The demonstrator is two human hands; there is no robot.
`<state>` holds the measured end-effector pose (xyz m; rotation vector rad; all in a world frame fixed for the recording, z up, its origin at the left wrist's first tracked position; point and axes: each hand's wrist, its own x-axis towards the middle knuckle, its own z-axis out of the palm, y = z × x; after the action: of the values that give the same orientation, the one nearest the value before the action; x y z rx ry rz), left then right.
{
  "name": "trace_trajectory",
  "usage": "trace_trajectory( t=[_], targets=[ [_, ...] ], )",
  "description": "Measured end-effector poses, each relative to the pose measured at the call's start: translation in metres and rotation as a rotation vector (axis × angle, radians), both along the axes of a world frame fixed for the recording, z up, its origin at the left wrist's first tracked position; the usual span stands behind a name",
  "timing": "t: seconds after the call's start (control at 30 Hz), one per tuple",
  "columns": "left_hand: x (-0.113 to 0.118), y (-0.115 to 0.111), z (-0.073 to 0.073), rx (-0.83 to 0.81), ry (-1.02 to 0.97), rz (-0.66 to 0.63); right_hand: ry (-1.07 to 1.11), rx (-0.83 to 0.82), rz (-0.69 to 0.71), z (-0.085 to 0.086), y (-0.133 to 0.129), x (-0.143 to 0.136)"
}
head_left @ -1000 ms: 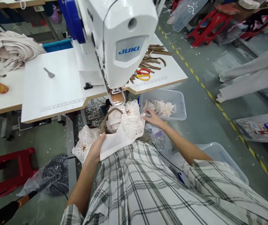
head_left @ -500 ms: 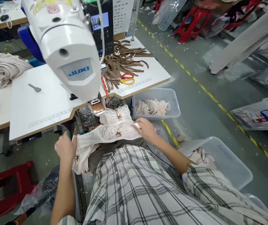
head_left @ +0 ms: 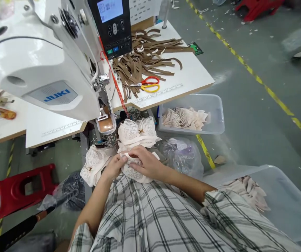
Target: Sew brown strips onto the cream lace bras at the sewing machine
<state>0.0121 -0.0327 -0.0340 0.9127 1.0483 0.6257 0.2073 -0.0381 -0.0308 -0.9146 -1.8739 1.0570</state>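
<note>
A pale lace bra lies against my shirt front, partly covered by my hands. My left hand pinches its white edge between thumb and fingers. Close beside it, my right hand is curled round the same bra's band. Just beyond my hands, another lace bra with a small brown bow lies under the machine's arm. A further bra piece with a bow rests left of my left hand.
The white sewing machine stands at the upper left. Brown strips and red-yellow scissors lie on the white table. A clear bin of fabric stands behind a plastic bag; a red stool is at left.
My hands have come together from holding the bra stretched wide, and the bra is now bunched between them. The camera view has shifted closer to the machine.
</note>
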Motion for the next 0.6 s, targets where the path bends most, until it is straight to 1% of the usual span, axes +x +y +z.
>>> trace_trajectory(
  t=[0.07, 0.13, 0.2, 0.23, 0.27, 0.3, 0.33, 0.37, 0.43, 0.5, 0.53, 0.6],
  targets=[
    [0.002, 0.003, 0.005, -0.04, -0.018, 0.079, 0.048, -0.008, -0.011, -0.004, 0.0, 0.0],
    [0.002, 0.007, 0.009, -0.057, -0.038, 0.188, 0.034, -0.032, -0.061, -0.006, 0.003, 0.001],
    [-0.005, 0.013, 0.014, -0.041, -0.015, 0.324, -0.095, -0.106, -0.06, -0.007, 0.009, 0.003],
    [-0.011, 0.017, 0.017, -0.026, 0.016, 0.383, -0.181, -0.147, -0.032, -0.007, 0.012, 0.005],
    [-0.019, 0.02, 0.02, -0.016, 0.052, 0.429, -0.255, -0.18, 0.01, -0.007, 0.015, 0.007],
    [-0.029, 0.024, 0.024, -0.006, 0.101, 0.442, -0.301, -0.201, 0.053, -0.006, 0.018, 0.009],
    [-0.039, 0.027, 0.029, 0.004, 0.164, 0.404, -0.319, -0.206, 0.084, -0.005, 0.02, 0.012],
    [-0.051, 0.03, 0.035, 0.016, 0.234, 0.31, -0.314, -0.2, 0.105, -0.003, 0.023, 0.014],
    [-0.073, 0.036, 0.05, 0.063, 0.398, 0.035, -0.286, -0.191, 0.184, 0.001, 0.028, 0.02],
    [-0.094, 0.041, 0.067, 0.138, 0.563, -0.224, -0.286, -0.197, 0.328, 0.007, 0.035, 0.025],
    [-0.104, 0.044, 0.076, 0.17, 0.63, -0.301, -0.295, -0.207, 0.402, 0.01, 0.038, 0.028],
    [-0.124, 0.051, 0.091, 0.206, 0.743, -0.394, -0.321, -0.213, 0.495, 0.014, 0.045, 0.035]
  ],
)
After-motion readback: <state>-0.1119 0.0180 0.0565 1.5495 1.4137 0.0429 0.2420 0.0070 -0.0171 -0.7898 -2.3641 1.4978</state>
